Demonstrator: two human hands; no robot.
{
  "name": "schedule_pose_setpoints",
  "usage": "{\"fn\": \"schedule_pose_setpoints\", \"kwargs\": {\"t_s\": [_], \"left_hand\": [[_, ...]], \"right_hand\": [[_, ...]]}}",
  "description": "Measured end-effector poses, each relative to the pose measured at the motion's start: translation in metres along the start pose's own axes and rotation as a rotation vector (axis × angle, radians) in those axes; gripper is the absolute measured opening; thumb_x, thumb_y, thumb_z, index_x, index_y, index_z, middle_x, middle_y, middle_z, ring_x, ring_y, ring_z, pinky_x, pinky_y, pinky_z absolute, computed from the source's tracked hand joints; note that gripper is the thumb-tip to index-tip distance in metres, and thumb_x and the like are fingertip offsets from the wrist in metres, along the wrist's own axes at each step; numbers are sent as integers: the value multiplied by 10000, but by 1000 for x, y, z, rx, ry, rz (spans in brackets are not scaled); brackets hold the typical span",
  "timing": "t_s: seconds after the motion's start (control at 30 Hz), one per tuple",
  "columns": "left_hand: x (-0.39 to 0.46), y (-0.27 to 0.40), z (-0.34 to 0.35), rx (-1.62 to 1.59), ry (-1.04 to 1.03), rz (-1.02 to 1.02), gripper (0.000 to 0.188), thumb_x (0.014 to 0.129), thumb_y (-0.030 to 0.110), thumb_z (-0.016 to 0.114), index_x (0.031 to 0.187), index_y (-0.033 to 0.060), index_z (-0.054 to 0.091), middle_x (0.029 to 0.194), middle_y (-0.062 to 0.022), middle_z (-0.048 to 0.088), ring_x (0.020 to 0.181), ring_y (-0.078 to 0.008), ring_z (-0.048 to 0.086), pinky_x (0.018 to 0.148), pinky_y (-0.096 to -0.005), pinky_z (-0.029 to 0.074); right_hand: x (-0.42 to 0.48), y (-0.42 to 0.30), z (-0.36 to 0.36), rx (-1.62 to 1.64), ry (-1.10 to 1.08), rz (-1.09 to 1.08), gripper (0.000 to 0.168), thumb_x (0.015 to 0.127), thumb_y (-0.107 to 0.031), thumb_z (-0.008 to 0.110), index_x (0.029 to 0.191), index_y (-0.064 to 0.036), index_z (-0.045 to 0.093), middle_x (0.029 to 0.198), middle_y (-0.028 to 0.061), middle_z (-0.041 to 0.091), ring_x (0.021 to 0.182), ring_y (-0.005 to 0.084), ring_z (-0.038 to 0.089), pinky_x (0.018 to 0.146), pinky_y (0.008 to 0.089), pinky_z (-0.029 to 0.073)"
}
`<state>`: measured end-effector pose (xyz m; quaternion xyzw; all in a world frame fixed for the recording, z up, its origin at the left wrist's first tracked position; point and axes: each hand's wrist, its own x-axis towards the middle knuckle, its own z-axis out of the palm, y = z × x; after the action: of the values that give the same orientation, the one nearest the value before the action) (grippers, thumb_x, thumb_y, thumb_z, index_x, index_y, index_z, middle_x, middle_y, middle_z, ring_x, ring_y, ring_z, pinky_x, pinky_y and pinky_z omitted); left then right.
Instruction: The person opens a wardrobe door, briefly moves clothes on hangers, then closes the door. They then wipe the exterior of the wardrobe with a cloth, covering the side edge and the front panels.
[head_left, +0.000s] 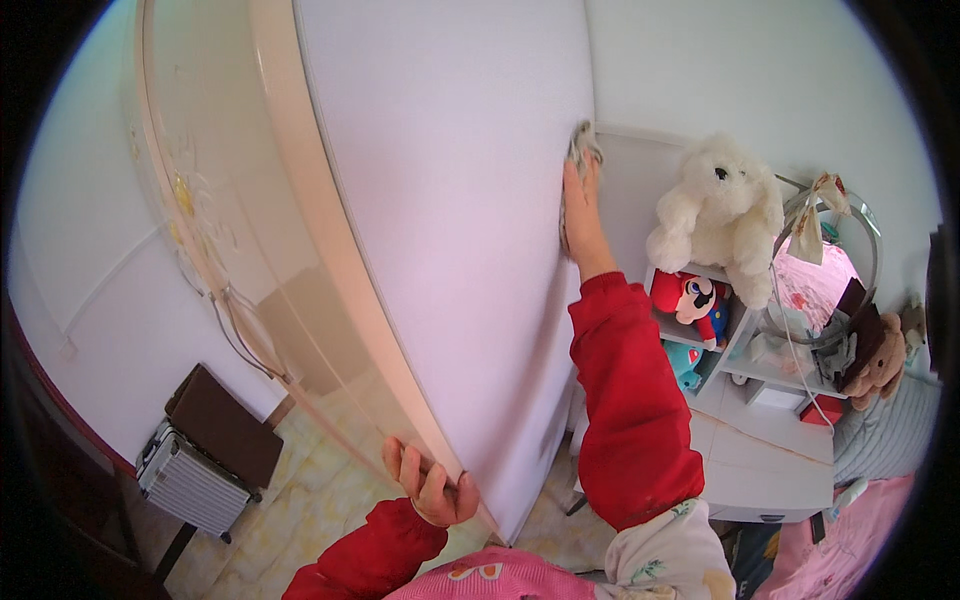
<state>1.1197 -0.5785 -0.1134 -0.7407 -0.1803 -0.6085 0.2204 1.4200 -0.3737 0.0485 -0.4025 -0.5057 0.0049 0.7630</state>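
Note:
My right hand (583, 217) reaches up and presses a crumpled grey-and-white cloth (582, 142) against the far edge of a tall white side panel (457, 180). Part of the cloth is hidden behind the hand. Lower down, my left hand (433, 484) curls its fingers around the beige front edge (352, 262) of the same tall cabinet. The glossy cream door (225, 187) beside that edge carries golden flower decoration and curved metal handles (240, 337).
Right of the panel, a white dressing table (757, 465) bears shelves, a plush dog (720, 202), a Mario plush (694, 300) and a round mirror (874, 225). A white cable hangs there. At left, a silver suitcase (195, 472) stands on the tiled floor (292, 510).

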Motion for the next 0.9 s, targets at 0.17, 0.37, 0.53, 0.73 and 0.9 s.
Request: {"fn": "schedule_pose_setpoints", "kwargs": {"t_s": [0.17,0.37,0.53,0.73,0.9], "left_hand": [[-2,0,-1,15,-11,-16,514,826,192,495,1277,2,339,1432,-251,216,1324,-498,174,1051,-613,157],[-3,0,2,-21,45,-48,518,807,172,521,1291,56,377,1431,-225,261,1318,-505,196,1040,-608,195],[-1,1,-1,-11,42,-67,507,821,177,520,1293,53,386,1429,-225,271,1316,-508,203,1039,-611,203],[1,2,2,-6,41,-45,514,827,180,513,1303,42,375,1431,-231,256,1308,-524,204,1039,-618,194],[-1,0,2,12,52,-45,499,825,186,506,1282,41,367,1421,-241,253,1310,-521,199,1032,-632,190]], "right_hand": [[-81,49,-13,-65,-16,160,662,950,-426,403,1422,9,243,1491,235,160,1395,338,132,1129,395,107],[-205,0,-20,-120,-104,59,607,948,-302,430,1426,14,227,1486,263,138,1390,370,128,1116,428,101],[-332,-62,-30,-80,-263,-74,735,860,-268,555,1441,-9,187,1488,276,79,1373,452,80,1095,513,77],[-355,-77,-34,-32,-295,-91,732,859,-280,555,1446,-29,196,1489,273,71,1370,464,62,1086,535,61],[-259,-50,-23,-60,-223,72,673,910,-300,495,1447,-30,193,1491,262,87,1386,401,91,1103,469,75]]}}
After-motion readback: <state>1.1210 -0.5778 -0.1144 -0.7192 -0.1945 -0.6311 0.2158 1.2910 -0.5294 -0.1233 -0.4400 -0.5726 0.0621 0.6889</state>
